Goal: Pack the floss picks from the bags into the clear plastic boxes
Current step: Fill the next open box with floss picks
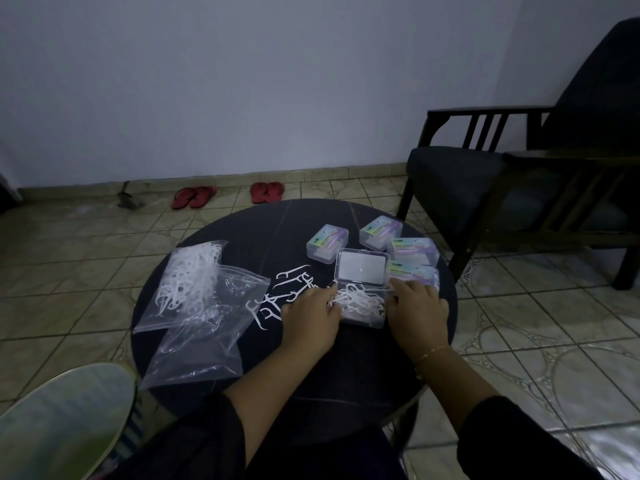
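Observation:
An open clear plastic box (363,318) sits mid-table, its lid (362,269) raised behind it, with white floss picks (360,301) piled inside. My left hand (310,315) lies at the box's left edge, fingers curled on a few picks there. My right hand (417,308) rests against the box's right side, fingers bent. Loose floss picks (287,287) lie scattered left of the box. One bag (188,282) still holds many picks; a nearly flat bag (204,341) overlaps it.
Several closed labelled boxes (327,242) stand at the back right of the round dark table (259,230). A dark armchair (519,181) stands to the right. Red sandals (266,192) lie on the tiled floor by the wall. A pale round object (59,420) sits at lower left.

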The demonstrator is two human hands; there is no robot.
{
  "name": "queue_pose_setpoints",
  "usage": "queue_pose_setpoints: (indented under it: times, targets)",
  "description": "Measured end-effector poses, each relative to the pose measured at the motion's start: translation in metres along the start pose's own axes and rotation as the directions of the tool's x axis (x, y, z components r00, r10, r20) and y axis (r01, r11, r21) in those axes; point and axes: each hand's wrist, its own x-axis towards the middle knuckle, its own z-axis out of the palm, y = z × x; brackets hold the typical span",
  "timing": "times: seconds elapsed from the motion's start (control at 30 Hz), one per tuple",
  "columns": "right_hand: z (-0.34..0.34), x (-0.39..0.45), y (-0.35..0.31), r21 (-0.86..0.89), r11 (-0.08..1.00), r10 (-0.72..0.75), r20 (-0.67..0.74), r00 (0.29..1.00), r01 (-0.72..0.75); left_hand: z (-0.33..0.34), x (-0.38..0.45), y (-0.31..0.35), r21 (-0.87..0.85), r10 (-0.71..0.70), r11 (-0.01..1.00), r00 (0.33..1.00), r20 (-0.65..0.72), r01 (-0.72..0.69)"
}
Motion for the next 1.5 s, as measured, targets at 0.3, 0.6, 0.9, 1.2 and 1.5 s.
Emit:
queue_pose_setpoints:
  times: [0.3, 0.6, 0.9, 1.2, 1.5]
  targets:
    - [-0.002, 0.012, 0.003, 0.034, 0.997, -0.070, -0.027, 0.997, 0.071, -0.009, 0.016, -0.002, -0.138, -0.014, 0.990, 1.000, -0.001, 0.013]
    - [-0.001, 0.016, 0.001, 0.000, 0.987, -0.161, 0.144, 0.976, 0.163, -0.003, 0.020, -0.002, 0.019, 0.076, 0.997, 0.997, -0.033, -0.075]
    - [-0.006, 0.010, -0.005, 0.046, 0.978, -0.208, 0.105, 0.973, 0.204, -0.015, 0.019, -0.017, 0.116, 0.184, 0.979, 0.975, -0.124, -0.170]
    - [-0.006, 0.009, -0.018, -0.012, 0.953, -0.289, 0.255, 0.923, 0.302, -0.010, 0.023, -0.016, 0.144, 0.154, 0.980, 0.983, -0.100, -0.138]
    - [-0.009, 0.012, -0.006, 0.070, 0.975, -0.222, 0.156, 0.963, 0.213, -0.008, 0.022, -0.012, 0.139, 0.278, 0.955, 0.955, -0.107, -0.263]
